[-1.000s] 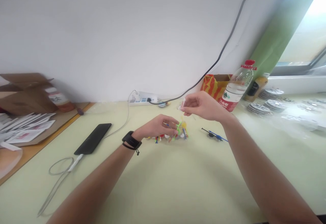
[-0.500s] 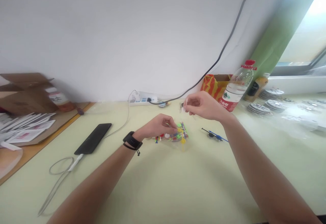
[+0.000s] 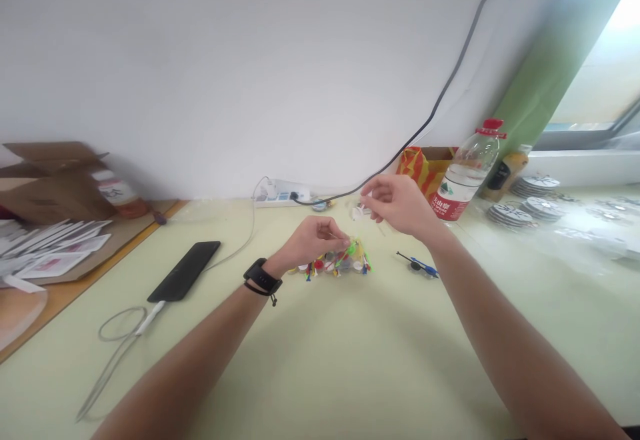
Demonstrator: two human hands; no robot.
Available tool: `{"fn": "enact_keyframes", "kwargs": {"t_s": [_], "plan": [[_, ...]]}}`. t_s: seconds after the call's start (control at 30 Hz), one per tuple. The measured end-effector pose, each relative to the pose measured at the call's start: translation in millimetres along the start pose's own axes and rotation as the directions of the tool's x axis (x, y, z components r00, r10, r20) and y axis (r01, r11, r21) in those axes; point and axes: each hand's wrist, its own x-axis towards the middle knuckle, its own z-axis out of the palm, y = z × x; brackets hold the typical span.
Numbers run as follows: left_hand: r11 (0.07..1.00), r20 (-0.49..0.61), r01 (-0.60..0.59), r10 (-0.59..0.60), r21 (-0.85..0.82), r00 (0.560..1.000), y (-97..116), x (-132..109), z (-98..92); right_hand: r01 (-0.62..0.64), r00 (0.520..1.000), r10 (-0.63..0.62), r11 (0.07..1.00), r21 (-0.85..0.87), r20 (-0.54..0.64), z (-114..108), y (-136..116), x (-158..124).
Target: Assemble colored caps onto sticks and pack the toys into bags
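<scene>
"Checking your left hand (image 3: 315,240) first: what are the fingers doing?"

"Thumb and forefinger pinched together, tips over the right part of the coloured pieces (image 3: 330,266). Whether you grip one, can't tell. They lie in a low heap on the pale green table (image 3: 310,353), in front of you."

"Which way do they point?"

"Heap's long axis runs left to right across your view; single pieces slant various ways. Apart, to the right, a blue-and-black item (image 3: 424,267) lies slantwise, thin dark tip far left, blue end near right. One piece or two, can't tell."

"Your right hand (image 3: 400,205)?"

"Fingers curled, tips just by a small white piece (image 3: 358,213) beyond the heap. Gripped or not, can't tell."

"Writing?"

"On your large bottle (image 3: 473,157), a red label (image 3: 449,195) with white characters, 山泉 readable; smaller line blurred."

"Counts?"

"Heap too tangled to count. Three bottles: the large one, a smaller bottle (image 3: 507,172) behind it, a white-capped bottle (image 3: 120,193) far left. Three clear stacks of discs (image 3: 510,215) to your right. One watch (image 3: 261,276) on your left wrist, one flat black device (image 3: 185,271), one power strip (image 3: 280,199) by the wall (image 3: 200,80)."
</scene>
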Motion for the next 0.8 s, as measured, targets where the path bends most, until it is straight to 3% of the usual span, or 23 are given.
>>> {"fn": "enact_keyframes", "kwargs": {"t_s": [0.1,0.3,0.4,0.5,0.8], "plan": [[0.999,-0.07,-0.041,0.042,0.012,0.997,-0.4,1.7,2.1,-0.094,0.996,0.094,0.996,-0.002,0.003,9.7,-1.7,0.0],[0.99,-0.175,-0.138,0.129,-0.039,0.976,-3.3,4.9,5.4,-0.146,0.988,0.143,0.987,-0.064,-0.051,26.2,-2.8,-0.3],[0.98,-0.213,-0.179,0.157,-0.09,0.964,-3.3,4.4,7.0,-0.163,0.987,0.163,0.986,-0.023,0.009,25.5,-3.3,-1.4],[0.975,-0.2,-0.18,0.152,-0.129,0.968,-0.3,2.1,8.9,-0.123,0.988,0.124,0.992,-0.018,0.087,20.9,-2.4,-1.9],[0.989,-0.169,-0.082,0.06,-0.126,0.984,14.3,-4.4,14.1,-0.102,0.986,0.101,0.995,-0.004,0.129,25.6,-7.2,-7.3]]}}
